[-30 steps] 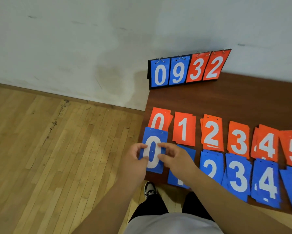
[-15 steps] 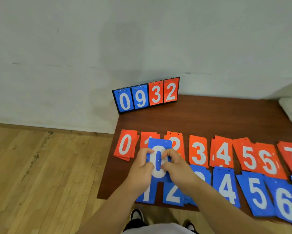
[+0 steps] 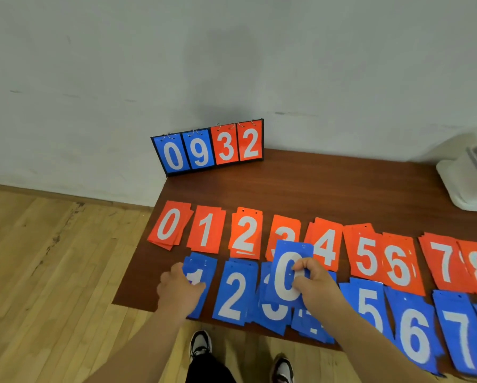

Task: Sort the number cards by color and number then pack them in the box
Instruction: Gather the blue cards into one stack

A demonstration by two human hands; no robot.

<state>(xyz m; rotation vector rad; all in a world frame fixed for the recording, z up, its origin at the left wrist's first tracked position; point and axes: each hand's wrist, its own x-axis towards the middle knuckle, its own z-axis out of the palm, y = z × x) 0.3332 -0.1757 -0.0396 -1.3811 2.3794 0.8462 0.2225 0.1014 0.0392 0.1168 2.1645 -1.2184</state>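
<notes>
I note that the left hand (image 3: 179, 288) has released the blue 0 cards (image 3: 285, 277), now pinched by the right hand (image 3: 312, 283) alone, and lies on the blue 1 pile (image 3: 203, 268) beneath it, grip not discernible, so I judge that stacking in number order begins.

The scoreboard (image 3: 208, 146) stands on the table (image 3: 328, 189) behind two rows of cards (image 3: 367, 258).

A dark wood table (image 3: 328, 189) meets a scuffed white wall (image 3: 232, 64), above plank flooring (image 3: 52, 272).
</notes>
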